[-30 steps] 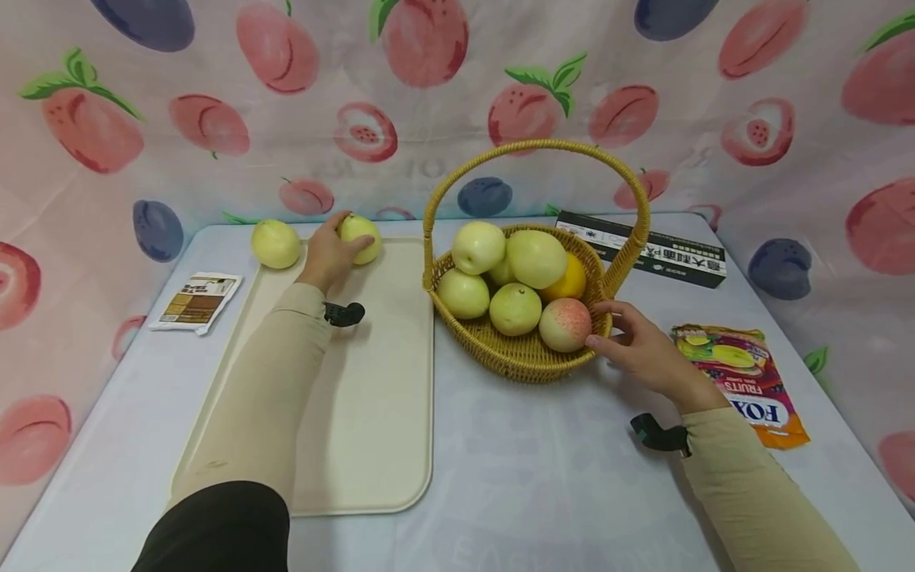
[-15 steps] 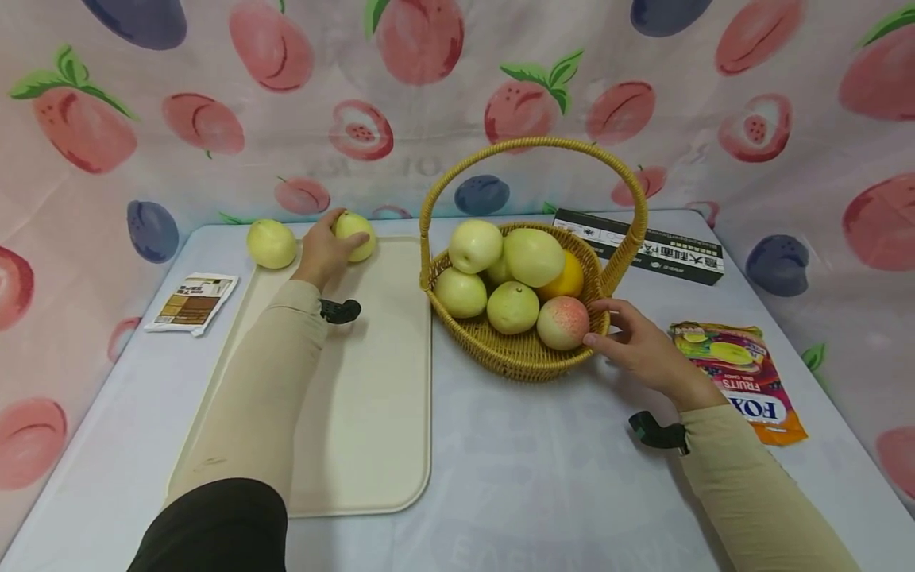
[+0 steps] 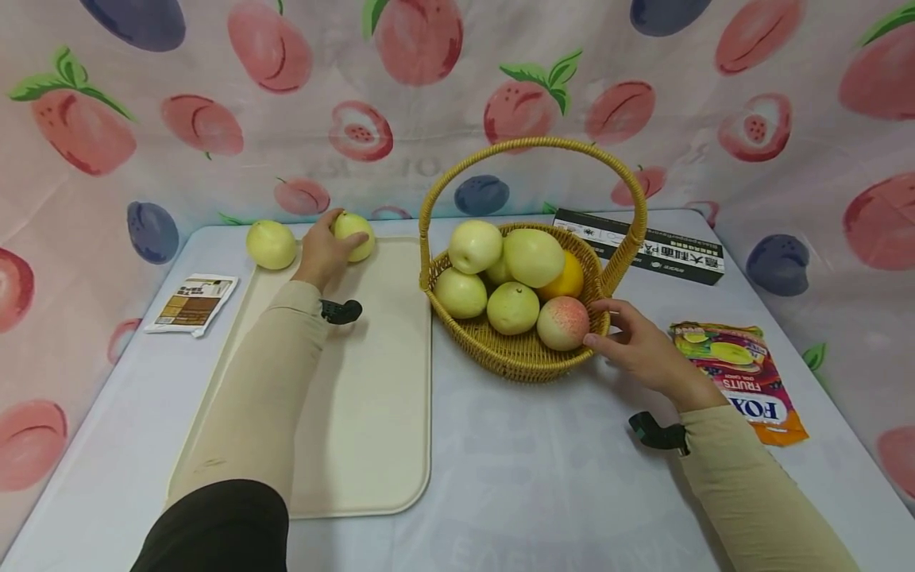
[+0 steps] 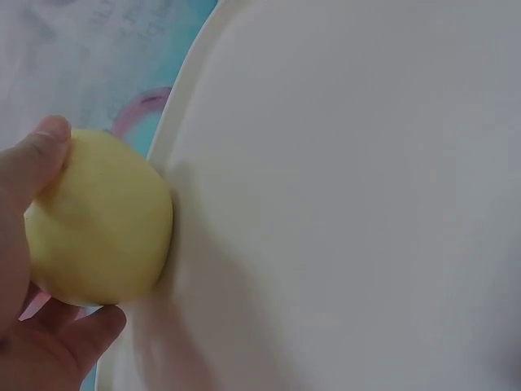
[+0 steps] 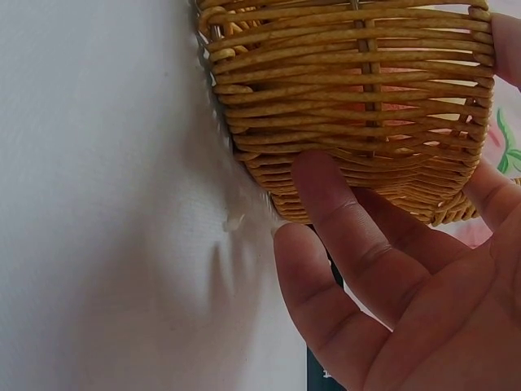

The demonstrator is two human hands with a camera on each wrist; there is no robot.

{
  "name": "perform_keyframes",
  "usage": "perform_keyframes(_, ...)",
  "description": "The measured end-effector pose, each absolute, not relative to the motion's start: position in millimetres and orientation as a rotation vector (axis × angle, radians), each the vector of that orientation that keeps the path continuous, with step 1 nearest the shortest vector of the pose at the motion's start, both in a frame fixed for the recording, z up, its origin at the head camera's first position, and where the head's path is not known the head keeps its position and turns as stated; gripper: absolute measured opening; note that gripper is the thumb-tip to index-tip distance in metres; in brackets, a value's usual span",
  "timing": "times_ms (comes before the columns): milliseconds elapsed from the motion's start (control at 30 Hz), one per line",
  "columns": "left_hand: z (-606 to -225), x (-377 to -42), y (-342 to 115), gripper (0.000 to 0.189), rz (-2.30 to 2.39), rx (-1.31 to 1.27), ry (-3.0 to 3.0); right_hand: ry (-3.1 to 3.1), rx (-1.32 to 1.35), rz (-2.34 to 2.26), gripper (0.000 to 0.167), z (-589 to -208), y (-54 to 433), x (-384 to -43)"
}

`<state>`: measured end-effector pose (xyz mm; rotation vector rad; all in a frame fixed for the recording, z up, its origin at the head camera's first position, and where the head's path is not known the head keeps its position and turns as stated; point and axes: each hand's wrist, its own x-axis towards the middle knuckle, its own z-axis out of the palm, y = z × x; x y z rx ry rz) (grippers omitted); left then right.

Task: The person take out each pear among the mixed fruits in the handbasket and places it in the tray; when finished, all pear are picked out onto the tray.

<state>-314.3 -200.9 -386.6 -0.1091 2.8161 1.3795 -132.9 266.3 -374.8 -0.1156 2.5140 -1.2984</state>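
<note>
At the far edge of the beige tray [image 3: 372,397], my left hand [image 3: 320,253] grips a round yellow-green fruit [image 3: 357,234]. The left wrist view shows the thumb on one side of this fruit [image 4: 102,220] and fingertips on the other. My right hand [image 3: 646,353] holds the rim of a woven basket [image 3: 511,367] at its right side. Curled fingers [image 5: 366,252] touch the wicker in the right wrist view. Several pale green fruits [image 3: 461,292], an orange [image 3: 565,274] and a peach [image 3: 563,323] lie in the basket, whose tall handle [image 3: 532,143] arches above.
Another yellow-green fruit [image 3: 272,244] sits at the tray's far left corner. A white-and-brown packet [image 3: 193,304] lies left of the tray. Behind the basket is a long black box [image 3: 665,253]; a red candy bag [image 3: 743,373] lies by the right forearm. A fruit-print cloth [image 3: 415,95] hangs behind.
The head view has shifted slightly. Both hands keep their places, the left on the fruit and the right on the basket.
</note>
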Motion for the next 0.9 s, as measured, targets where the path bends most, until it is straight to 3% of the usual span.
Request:
perform_keyframes(533,-381,-301,-199,0.081,1.508,-0.052,2.851,2.516,-0.136,-1.314,0.067,-377,265,-130)
perform_keyframes(900,-358,-269,-199,0.083,1.464,0.073,2.868,2.517,-0.138,-1.305,0.068,-376,266,-132)
